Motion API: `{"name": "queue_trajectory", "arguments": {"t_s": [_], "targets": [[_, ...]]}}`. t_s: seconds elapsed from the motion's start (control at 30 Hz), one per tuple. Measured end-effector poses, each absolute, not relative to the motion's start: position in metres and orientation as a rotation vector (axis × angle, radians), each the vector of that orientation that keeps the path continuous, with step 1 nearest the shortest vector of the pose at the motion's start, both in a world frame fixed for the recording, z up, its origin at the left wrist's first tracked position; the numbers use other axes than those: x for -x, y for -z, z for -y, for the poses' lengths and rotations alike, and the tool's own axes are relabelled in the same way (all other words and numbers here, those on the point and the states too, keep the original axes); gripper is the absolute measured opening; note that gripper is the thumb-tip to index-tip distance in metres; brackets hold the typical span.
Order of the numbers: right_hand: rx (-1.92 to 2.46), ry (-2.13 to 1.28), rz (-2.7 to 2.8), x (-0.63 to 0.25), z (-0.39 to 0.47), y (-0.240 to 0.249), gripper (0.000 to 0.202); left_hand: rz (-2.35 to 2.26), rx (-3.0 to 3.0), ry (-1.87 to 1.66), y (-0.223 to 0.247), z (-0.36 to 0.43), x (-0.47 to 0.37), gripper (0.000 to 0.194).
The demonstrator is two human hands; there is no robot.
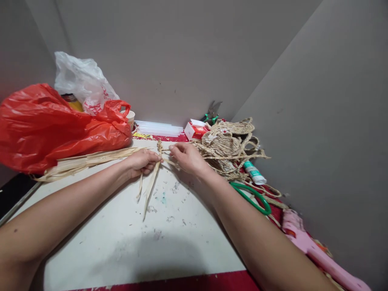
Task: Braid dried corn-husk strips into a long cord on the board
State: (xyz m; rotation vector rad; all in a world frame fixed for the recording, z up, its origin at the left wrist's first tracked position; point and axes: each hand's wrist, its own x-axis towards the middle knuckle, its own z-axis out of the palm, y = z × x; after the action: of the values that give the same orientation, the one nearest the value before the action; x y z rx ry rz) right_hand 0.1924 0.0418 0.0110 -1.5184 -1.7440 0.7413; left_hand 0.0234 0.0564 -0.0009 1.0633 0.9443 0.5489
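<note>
My left hand (141,161) is closed in a pinch on pale dried husk strips (152,186), whose loose ends hang down over the white board. A short braided piece (159,146) of the same straw-coloured fibre rises just above its fingertips. Close by on the right, my right hand (188,158) has its thumb and fingers pinched at a thin strand running from the braid. Another strip stretches between the two hands, its far end hidden behind the right one. More long flat husks (87,160) lie in a bundle left of my left hand.
A red plastic bag (57,125) and a clear bag (81,81) stand at the left. Clear glue sticks (159,128), a small red box (196,130) and pliers (212,113) line the back. Coiled braided rope (227,141), green-handled scissors (253,198) and a pink glue gun (315,246) are right.
</note>
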Motion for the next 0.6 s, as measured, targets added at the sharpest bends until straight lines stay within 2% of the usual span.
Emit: {"name": "queue_trajectory", "arguments": {"t_s": [0.17,0.4,0.6], "targets": [[1.481,-1.317,1.691,-0.181,-0.042,0.004,0.035,-0.925,-1.084,-0.556,0.001,-0.056,-0.026,0.022],[1.476,-1.611,1.682,-0.191,-0.051,0.001,0.037,-0.905,-1.289,-0.493,0.006,-0.055,-0.024,0.017],[1.406,-1.858,1.350,-0.186,-0.048,0.000,0.033,-1.049,-1.748,-0.561,0.008,-0.057,-0.020,0.016]]}}
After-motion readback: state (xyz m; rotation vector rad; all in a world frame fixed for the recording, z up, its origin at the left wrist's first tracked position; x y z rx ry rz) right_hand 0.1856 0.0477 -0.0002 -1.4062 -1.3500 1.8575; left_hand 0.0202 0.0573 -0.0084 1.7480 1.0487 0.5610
